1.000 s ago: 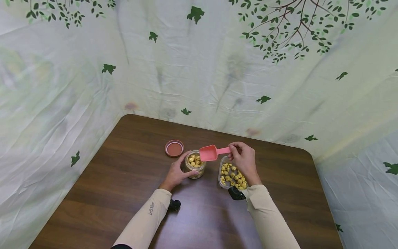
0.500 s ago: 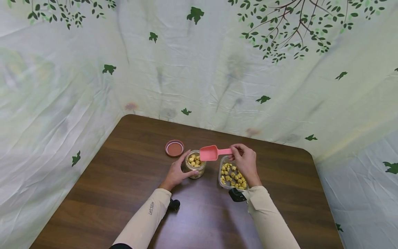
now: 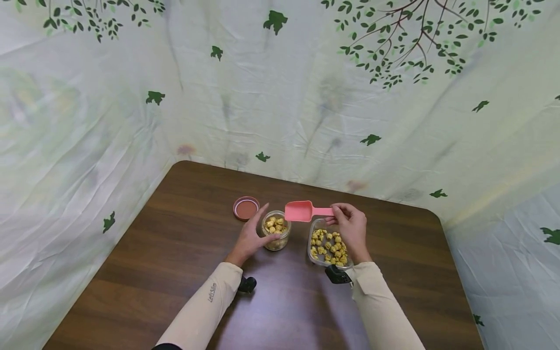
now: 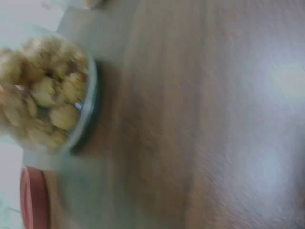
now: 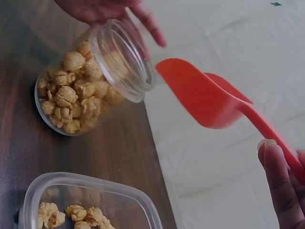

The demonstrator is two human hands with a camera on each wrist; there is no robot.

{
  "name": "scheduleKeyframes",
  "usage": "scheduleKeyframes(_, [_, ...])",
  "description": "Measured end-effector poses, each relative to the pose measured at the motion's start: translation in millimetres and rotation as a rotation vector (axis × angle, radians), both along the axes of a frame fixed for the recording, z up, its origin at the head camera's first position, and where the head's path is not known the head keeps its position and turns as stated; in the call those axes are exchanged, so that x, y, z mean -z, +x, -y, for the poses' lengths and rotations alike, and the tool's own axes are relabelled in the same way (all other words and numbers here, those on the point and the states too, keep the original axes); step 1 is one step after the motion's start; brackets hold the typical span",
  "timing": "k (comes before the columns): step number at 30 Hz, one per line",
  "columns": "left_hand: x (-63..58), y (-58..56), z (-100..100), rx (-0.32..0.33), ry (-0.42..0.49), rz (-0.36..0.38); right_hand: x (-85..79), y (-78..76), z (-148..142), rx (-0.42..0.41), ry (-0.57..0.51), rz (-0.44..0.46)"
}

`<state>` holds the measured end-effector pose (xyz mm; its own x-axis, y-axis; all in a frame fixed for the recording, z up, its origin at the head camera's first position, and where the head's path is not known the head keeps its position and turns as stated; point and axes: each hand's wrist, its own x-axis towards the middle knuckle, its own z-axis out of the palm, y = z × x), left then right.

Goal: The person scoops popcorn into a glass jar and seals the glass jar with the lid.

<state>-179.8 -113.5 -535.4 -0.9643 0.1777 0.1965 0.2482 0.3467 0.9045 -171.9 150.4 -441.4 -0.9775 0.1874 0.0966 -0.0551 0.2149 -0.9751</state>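
My right hand [image 3: 352, 231] pinches the handle of a pink scoop [image 3: 299, 211], whose bowl looks empty and hangs beside and above the jar's mouth. A clear jar [image 3: 276, 243] stands upright on the table, full of caramel popcorn [image 5: 78, 90]. Beside the jar, my left hand [image 3: 250, 238] is spread with fingers extended, thumb in front and fingers behind; whether it touches the glass is unclear. Below my right hand sits a clear plastic container [image 3: 309, 255] holding loose popcorn pieces [image 3: 328, 246]. The left wrist view is blurred and shows the popcorn from close by.
A reddish jar lid [image 3: 246, 208] lies on the brown wooden table [image 3: 197, 204], behind and left of the jar. Patterned white cloth [image 3: 297, 121] hangs along the table's back and sides. A small black device [image 3: 247, 285] is strapped at the left wrist.
The scoop and right hand have shifted slightly right and away from the jar's mouth. My left hand has loosened from the jar, its fingers straighter. Jar, lid and container stay put.
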Motion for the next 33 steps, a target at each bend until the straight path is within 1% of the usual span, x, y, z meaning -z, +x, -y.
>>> scheduleKeyframes(3, [-7.9, -1.4, -5.1, 0.005, -0.012, -0.064, -1.3, -0.3, -6.0, 0.028, -0.027, 0.003])
scheduleKeyframes(6, [-17.1, -1.1, -11.2, 0.012, -0.016, -0.128, -3.1, -0.4, -12.6, 0.05, -0.042, -0.014])
scheduleKeyframes(10, [-26.0, -1.0, -18.5, 0.03, 0.006, -0.21, -4.5, -1.0, -22.1, 0.079, -0.062, -0.046])
scheduleKeyframes(13, [-30.7, -1.9, -24.0, 0.041, 0.007, -0.259, -4.9, -1.4, -29.9, 0.093, -0.058, -0.057])
scheduleKeyframes(15, [-35.2, -2.0, -28.8, 0.046, 0.002, -0.278, -5.6, -1.6, -35.1, 0.1, -0.045, -0.06])
scheduleKeyframes(17, [-40.7, -1.7, -35.1, 0.047, -0.013, -0.295, -6.3, -1.1, -40.6, 0.108, -0.024, -0.058])
scheduleKeyframes(21, [-50.6, 0.7, -51.1, 0.043, -0.042, -0.371, -6.9, -0.5, -51.6, 0.135, -0.017, -0.071])
scheduleKeyframes(24, [-54.4, 5.7, -63.3, 0.074, -0.031, -0.42, -5.9, -0.8, -59.4, 0.153, -0.026, -0.091])
scheduleKeyframes(26, [-54.8, 9.9, -70.3, 0.113, -0.008, -0.418, -5.2, -0.9, -63.9, 0.164, -0.031, -0.103])
scheduleKeyframes(28, [-53.8, 13.2, -76.4, 0.146, 0.004, -0.396, -4.7, -0.6, -67.8, 0.172, -0.038, -0.11])
scheduleKeyframes(31, [-51.5, 16.6, -83.4, 0.175, 0.018, -0.358, -4.4, 0.3, -73.0, 0.179, -0.042, -0.114])
scheduleKeyframes(33, [-49.7, 17.5, -87.4, 0.189, 0.022, -0.345, -4.3, 0.7, -76.5, 0.183, -0.039, -0.113])
